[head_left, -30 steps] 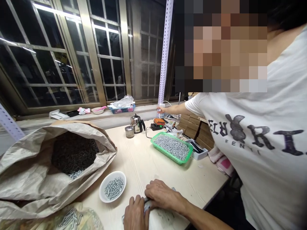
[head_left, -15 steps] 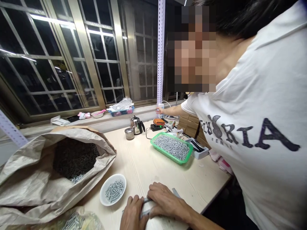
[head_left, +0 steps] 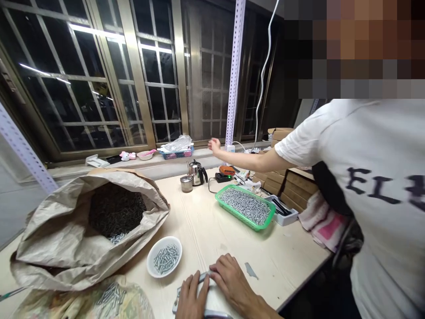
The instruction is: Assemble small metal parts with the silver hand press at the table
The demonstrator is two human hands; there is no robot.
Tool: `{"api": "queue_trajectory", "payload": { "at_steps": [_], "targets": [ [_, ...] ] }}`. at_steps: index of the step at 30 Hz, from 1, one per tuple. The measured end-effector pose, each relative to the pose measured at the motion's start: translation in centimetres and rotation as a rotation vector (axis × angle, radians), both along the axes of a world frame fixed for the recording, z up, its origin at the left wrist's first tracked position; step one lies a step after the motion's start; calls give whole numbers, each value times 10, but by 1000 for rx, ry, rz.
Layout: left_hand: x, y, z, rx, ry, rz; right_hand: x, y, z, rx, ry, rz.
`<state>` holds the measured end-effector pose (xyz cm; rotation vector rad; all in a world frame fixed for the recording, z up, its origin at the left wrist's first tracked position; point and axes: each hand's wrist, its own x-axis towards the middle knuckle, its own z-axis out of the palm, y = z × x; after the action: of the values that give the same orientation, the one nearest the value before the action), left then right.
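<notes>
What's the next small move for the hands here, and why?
Probably lift the left hand toward the white bowl for a few metal pins. Both it and the right hand lie flat on the pale flat piece at the table's near edge. Neither holds a pin, and the bowl sits just beyond the left hand, nearer than the green tray.

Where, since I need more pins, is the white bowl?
In the head view it is low and left of centre: the white bowl stands on the table, just left of and beyond the left hand, by the mouth of the paper sack.
</notes>
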<state>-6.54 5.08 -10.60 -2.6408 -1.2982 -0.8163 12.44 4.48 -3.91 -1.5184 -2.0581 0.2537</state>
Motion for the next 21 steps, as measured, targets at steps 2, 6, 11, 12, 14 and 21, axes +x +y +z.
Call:
{"api": "queue_trajectory", "payload": {
  "at_steps": [2,6,11,12,14,21],
  "targets": [
    [5,-13,17,-11,-43,7,1,2,-5,33,-13,3],
    [12,-56,67,-27,-199,-24,7,-3,-7,82,-54,37],
    [7,-96,96,-44,-508,117,17,-4,-9,67,32,61],
    [4,-102,95,-39,-552,188,19,-3,-9,66,57,63],
    [-3,-113,89,-41,-604,328,22,0,-10,62,86,61],
    [-12,-116,85,-32,-634,444,7,-11,-2,167,119,-61]
  ]
}}
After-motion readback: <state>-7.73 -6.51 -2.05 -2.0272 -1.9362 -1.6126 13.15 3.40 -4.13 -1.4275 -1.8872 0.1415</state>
